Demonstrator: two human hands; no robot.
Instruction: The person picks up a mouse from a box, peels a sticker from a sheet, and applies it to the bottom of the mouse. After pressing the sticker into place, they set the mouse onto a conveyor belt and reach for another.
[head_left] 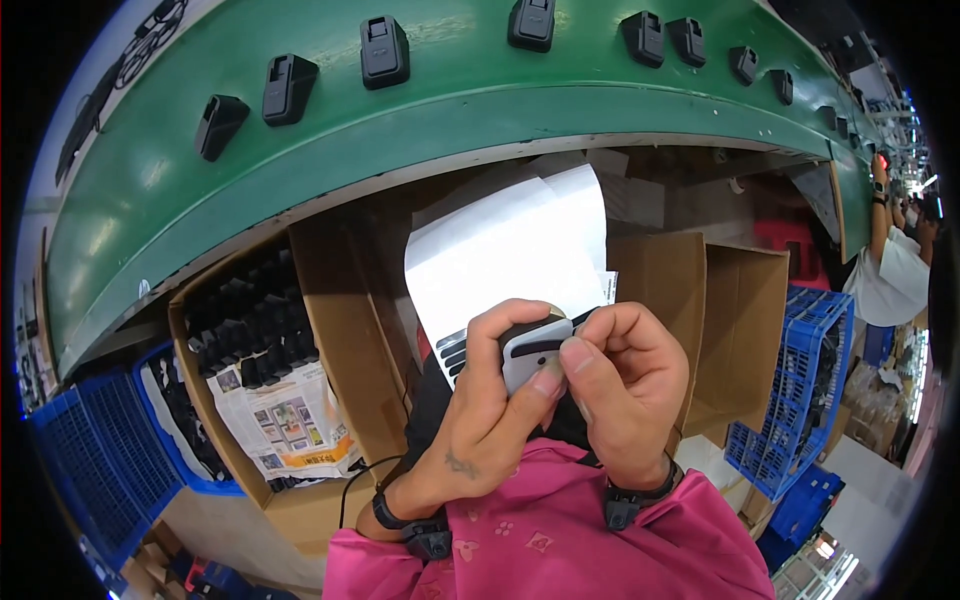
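My left hand [490, 410] is closed around a small rounded device [527, 368] with a grey face and a black side. Across the grey face lies a narrow black strip [537, 347], with a small dark hole below it. The fingers of my right hand [630, 380] are pinched at the strip's right end, thumb pressed against the device's edge. Beneath my hands, a white sheet [510, 250] rests over my lap. Several black strips like this one [453, 352] line its lower left edge.
Ahead is a green bench [450, 105] bearing several black plastic housings [385, 50]. An open cardboard box [350, 310] at left holds black parts and newspaper [285, 415]. Another cardboard box [740, 340] and a blue crate [795, 385] stand at right. A person [890, 275] is at far right.
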